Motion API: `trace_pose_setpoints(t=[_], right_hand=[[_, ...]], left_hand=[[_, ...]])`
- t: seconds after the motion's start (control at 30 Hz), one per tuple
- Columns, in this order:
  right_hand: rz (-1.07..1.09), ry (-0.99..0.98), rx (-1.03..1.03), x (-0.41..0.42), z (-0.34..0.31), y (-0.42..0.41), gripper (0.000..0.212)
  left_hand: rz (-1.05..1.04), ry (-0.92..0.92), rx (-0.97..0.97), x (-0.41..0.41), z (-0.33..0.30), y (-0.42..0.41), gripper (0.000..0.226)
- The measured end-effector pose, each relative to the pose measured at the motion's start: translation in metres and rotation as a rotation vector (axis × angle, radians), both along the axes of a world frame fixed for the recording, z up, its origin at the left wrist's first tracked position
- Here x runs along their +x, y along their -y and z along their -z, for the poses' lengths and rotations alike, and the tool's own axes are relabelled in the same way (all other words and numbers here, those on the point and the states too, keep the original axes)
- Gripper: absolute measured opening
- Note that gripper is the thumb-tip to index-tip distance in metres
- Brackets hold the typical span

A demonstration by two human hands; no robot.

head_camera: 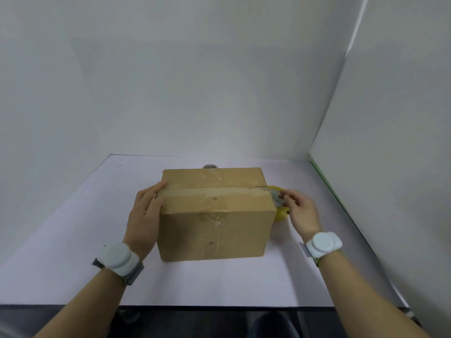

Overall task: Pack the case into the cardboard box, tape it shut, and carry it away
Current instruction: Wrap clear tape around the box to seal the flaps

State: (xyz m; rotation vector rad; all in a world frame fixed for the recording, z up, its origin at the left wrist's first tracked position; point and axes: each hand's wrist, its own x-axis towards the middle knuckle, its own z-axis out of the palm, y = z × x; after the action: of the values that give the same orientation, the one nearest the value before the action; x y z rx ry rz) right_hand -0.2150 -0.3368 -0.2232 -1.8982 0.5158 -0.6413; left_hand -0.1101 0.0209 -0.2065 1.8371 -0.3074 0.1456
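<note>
White table (73, 240), white walls (219, 81) — a small round metal object (210, 166) at the back.

Cardboard box (214, 213): matt brown corrugated card, overlaid with glossy clear tape (212, 191), wrinkled in places. Table (73, 228): smooth, matt white surface. Tape dispenser (280, 213): glossy yellow plastic. Wristbands (323, 243): smooth white plastic, grey straps.

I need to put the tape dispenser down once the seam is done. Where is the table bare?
Bare table lies left of the left hand, and in front of the cardboard box between both wrists. Crowded: the box's right end, where the right hand works the yellow tape dispenser.
</note>
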Motion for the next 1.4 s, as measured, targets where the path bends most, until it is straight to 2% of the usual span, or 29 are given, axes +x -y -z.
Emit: trace_pose_setpoints(t=[0.13,0.2,0.3,0.4,0.5,0.67,0.8,0.93,1.1,1.4], right_hand=[[-0.047,-0.252,-0.454,0.003,0.011,0.006,0.032],[-0.114,-0.368,-0.574,0.004,0.015,0.007,0.038],[-0.167,-0.544,-0.652,0.005,0.020,0.007,0.059],[-0.142,-0.588,-0.649,0.003,0.021,0.006,0.066],[-0.062,-0.570,-0.660,0.003,0.022,0.003,0.062],[-0.033,-0.554,-0.494,0.010,0.022,0.004,0.074],[-0.075,-0.547,-0.375,0.013,0.024,0.012,0.064],[-0.068,-0.504,-0.390,0.014,0.029,0.016,0.043],[-0.032,-0.449,-0.431,0.015,0.033,0.017,0.036],[0.121,-0.368,-0.502,0.013,0.004,0.026,0.044]], left_hand=[[-0.005,0.012,0.010,-0.001,-0.001,-0.002,0.038],[-0.011,0.015,0.018,-0.002,-0.002,-0.002,0.039],[-0.007,0.007,0.031,-0.003,-0.003,-0.002,0.039],[-0.008,0.004,0.042,-0.004,-0.005,-0.003,0.039],[-0.004,-0.001,0.033,-0.004,-0.007,-0.004,0.039],[0.012,-0.002,0.042,-0.003,-0.008,-0.005,0.039],[0.028,-0.020,0.026,-0.004,-0.010,-0.003,0.045],[0.024,-0.022,0.016,-0.006,-0.011,-0.003,0.049],[0.019,-0.025,0.010,-0.004,-0.009,-0.002,0.052],[0.016,-0.018,-0.002,-0.003,-0.009,0.002,0.056]])
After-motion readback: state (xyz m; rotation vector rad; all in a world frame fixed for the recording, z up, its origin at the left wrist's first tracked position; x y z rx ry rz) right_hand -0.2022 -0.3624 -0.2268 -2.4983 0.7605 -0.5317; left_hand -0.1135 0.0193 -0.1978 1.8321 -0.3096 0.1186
